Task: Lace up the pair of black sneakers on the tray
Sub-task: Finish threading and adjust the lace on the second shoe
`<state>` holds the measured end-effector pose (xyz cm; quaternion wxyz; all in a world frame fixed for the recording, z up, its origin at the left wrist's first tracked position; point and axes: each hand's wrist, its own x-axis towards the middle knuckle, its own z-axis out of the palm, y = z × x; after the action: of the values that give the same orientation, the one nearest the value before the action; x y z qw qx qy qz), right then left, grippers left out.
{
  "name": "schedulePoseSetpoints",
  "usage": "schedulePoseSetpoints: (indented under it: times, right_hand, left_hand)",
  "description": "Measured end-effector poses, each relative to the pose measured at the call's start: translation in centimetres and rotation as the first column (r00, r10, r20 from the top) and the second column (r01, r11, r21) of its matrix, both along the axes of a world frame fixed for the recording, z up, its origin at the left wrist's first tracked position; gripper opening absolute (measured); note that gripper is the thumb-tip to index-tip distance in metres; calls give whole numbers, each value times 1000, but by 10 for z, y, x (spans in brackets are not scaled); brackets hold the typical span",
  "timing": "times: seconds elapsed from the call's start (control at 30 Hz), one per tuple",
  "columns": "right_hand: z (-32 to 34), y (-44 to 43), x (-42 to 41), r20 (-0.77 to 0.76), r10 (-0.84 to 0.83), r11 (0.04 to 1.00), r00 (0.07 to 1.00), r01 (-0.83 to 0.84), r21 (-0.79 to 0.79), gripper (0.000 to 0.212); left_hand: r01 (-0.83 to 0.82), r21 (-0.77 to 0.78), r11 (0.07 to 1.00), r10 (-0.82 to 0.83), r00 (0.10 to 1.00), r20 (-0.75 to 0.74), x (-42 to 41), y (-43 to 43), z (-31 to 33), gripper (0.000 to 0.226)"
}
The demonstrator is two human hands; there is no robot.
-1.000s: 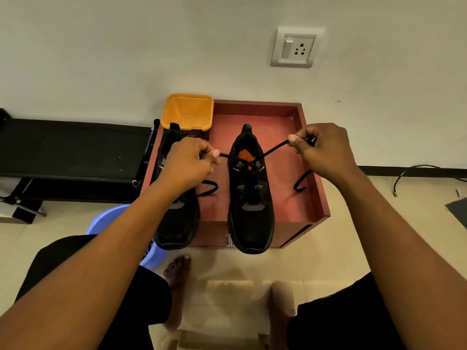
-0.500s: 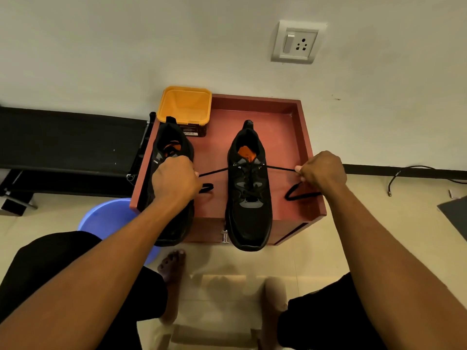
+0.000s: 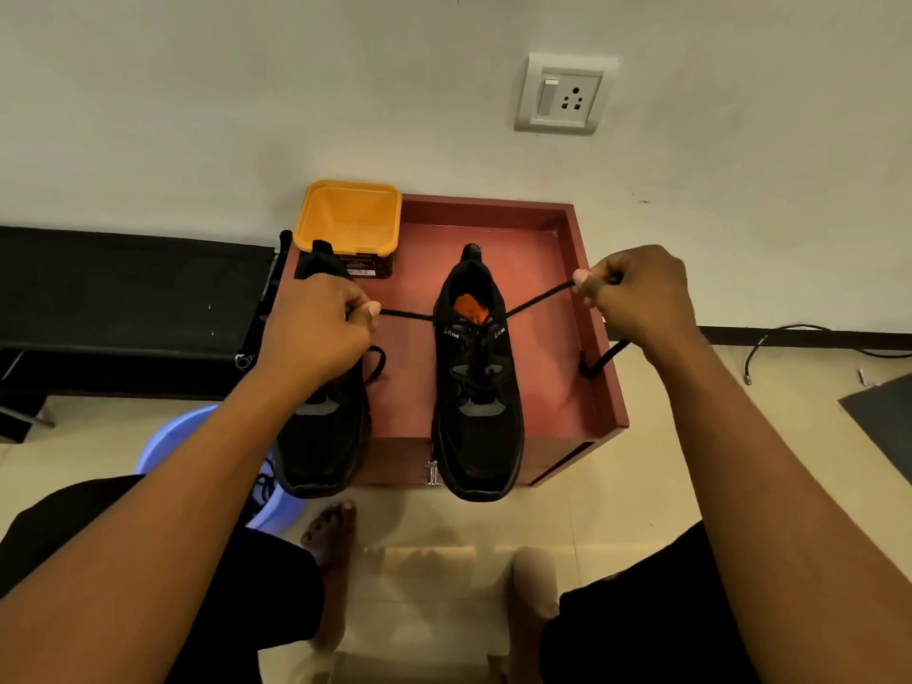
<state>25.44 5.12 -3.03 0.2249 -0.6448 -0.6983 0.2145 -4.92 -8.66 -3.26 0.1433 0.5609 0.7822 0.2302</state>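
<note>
At lower centre, two black sneakers, left sneaker (image 3: 325, 451) and centre sneaker (image 3: 478, 422), lie bottom-to-top on one red tray (image 3: 552, 387), toes at the bottom. Higher, left hand (image 3: 316, 333) and right hand (image 3: 636, 293) each pinch the centre sneaker's taut lace (image 3: 540, 299); one orange tub (image 3: 348, 214) behind.

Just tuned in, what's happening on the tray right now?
A person is lacing the sneaker in the middle of the red tray. The left hand and right hand each pinch one end of its lace, drawn taut out to both sides from the upper eyelets. The second sneaker sits beside it, partly hidden under the left hand, so its lacing cannot be judged. A yellow tub stands at the tray's far left corner.
</note>
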Motion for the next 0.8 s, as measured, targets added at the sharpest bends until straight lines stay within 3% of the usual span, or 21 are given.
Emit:
schedulePoseSetpoints:
  times: [0.17,0.37,0.43,0.53,0.63,0.73,0.8]
  right_hand:
    - [-41,0,-2,218,-158,975,963,187,-118,26]
    - [-53,-17,-9,362,-153,982,920,184,-53,27]
    - [-43,-20,-5,324,-110,986,940,144,-82,25]
    - [-11,-15,8,171,-3,965,985,48,-256,31]
    - [37,-18,16,87,106,938,991,-70,-340,28]
    - [88,-25,10,22,204,930,979,-186,-317,21]
    - [123,-34,4,19,256,925,967,-239,-296,14]
  left_hand:
    - [-84,-149,985,60,985,-159,7,3,-34,39]
    - [-116,-219,969,40,945,-326,20,0,-34,23]
    - [-86,-283,955,5,962,-274,15,-1,-27,31]
    - [-9,-329,944,-7,999,-47,2,3,-5,40]
    - [56,-324,945,-17,992,123,0,8,35,35]
    - [117,-326,938,-81,989,121,11,12,84,28]
    - [157,-296,942,-151,988,42,22,12,118,24]
